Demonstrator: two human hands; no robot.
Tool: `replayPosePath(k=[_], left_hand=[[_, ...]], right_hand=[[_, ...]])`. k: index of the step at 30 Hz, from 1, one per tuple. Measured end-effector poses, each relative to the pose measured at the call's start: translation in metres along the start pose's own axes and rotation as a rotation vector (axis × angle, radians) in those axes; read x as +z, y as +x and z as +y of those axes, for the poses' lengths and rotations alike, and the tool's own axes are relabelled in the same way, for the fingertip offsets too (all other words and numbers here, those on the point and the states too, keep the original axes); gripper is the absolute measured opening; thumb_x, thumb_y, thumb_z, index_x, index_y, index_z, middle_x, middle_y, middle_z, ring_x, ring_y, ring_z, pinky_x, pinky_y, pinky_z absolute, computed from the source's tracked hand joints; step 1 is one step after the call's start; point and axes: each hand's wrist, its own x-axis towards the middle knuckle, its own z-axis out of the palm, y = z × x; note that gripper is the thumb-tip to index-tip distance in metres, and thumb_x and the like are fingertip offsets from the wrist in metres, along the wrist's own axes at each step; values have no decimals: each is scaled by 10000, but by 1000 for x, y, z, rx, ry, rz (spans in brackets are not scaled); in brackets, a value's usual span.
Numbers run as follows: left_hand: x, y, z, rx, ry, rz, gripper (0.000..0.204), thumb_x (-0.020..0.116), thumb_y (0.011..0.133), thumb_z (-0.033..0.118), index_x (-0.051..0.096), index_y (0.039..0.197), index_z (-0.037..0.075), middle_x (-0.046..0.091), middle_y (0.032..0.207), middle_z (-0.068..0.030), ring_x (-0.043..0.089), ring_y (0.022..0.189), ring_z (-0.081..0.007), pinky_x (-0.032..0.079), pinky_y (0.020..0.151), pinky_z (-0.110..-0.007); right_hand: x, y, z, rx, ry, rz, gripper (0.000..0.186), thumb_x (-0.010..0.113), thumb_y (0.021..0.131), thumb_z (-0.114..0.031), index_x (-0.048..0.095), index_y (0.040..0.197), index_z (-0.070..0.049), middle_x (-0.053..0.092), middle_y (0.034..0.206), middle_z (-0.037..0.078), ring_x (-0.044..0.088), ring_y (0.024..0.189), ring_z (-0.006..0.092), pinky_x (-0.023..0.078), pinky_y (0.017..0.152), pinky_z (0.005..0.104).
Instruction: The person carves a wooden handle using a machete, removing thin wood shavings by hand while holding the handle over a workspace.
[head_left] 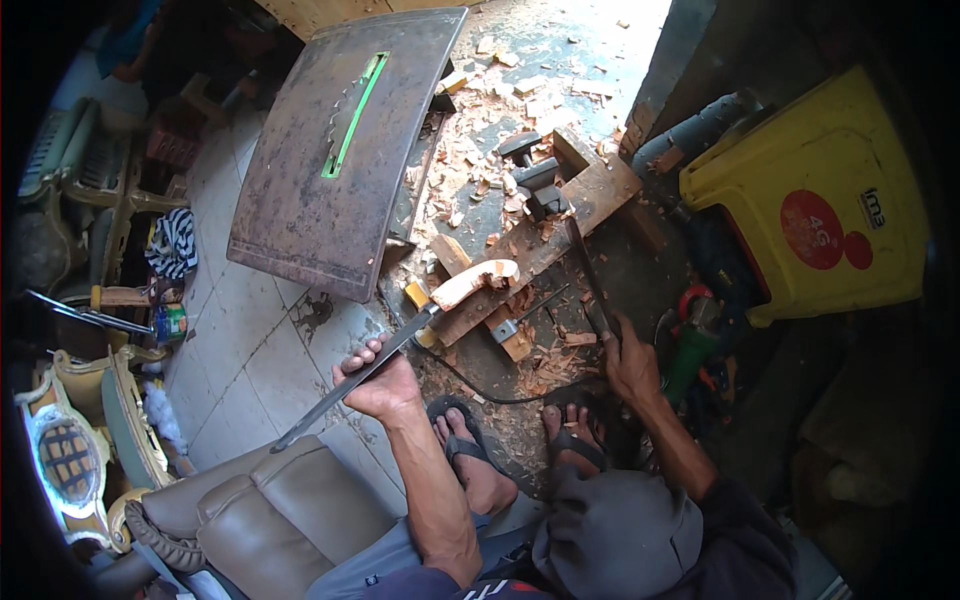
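i'm seeing the left hand (pixel 375 385) gripping a long flat metal blade (pixel 355 378), fingers wrapped around it, its tip meeting the pale carved wood piece (pixel 477 280) on the plank (pixel 540 245). the right hand (pixel 628 365) is pinching a thin dark bar (pixel 590 280).

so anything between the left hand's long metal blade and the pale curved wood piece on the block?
Nothing visible. The left hand holds the long flat metal blade, whose tip reaches the pale curved wood piece. Only wood shavings lie around.
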Motion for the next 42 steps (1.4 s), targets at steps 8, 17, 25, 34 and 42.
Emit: replayPosePath(k=[8,17,25,34,42], left_hand=[[-11,-23,-7,-168,-71,-197,434,412,972,231,581,613,54,598,675,-133,590,882,-306,418,1059,-498],[6,-53,-8,30,249,-114,539,303,1058,330,609,739,21,669,787,-213,637,904,-376,480,995,-532],[18,-64,21,-184,259,-126,480,428,1038,407,668,1023,-7,680,1183,-233,602,1220,-409,453,1094,-565],[60,-95,30,165,467,-291,469,483,1067,365,503,1336,-19,649,1221,-236,625,1192,-379,485,1073,-585],[62,-104,39,350,964,-277,254,580,1019,71,588,1189,-117,657,1101,-214,713,974,-270,663,841,-428]], right_hand=[[12,-18,-58,-160,226,24,352,548,1019,-192,562,1342,-53,653,728,245,691,697,435,508,628,497],[47,0,-87,-291,206,23,375,510,1016,-136,458,1374,-39,643,704,290,655,670,504,492,593,580],[50,22,-109,-323,90,32,374,507,1022,-141,449,1380,-52,628,675,294,647,655,504,480,584,588],[55,37,-107,-312,-12,44,331,498,1030,-172,488,1341,-58,628,663,276,641,621,497,486,557,591],[19,29,-112,-330,195,89,258,510,1028,-144,506,1262,-36,645,684,257,651,646,489,484,558,574]])
